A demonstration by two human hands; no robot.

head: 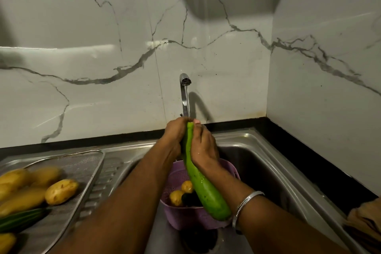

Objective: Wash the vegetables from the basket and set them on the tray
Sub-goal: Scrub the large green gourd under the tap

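Note:
A long light-green gourd (203,185) is held tilted over the sink, its top end under the running tap (185,82). My left hand (175,136) grips its upper part from the left and my right hand (204,146) grips it from the right. Below it a purple basket (189,218) stands in the sink with two potatoes (181,193) and a dark vegetable (190,200) inside. On the left drainboard a metal mesh tray (86,163) holds several potatoes (61,191) and a dark green cucumber (22,219).
The steel sink basin (261,173) lies right of the basket, its drain (198,241) beneath. Marble-patterned walls close off the back and right. A black counter edge (321,163) runs behind. A brown cloth (367,220) lies at the right edge.

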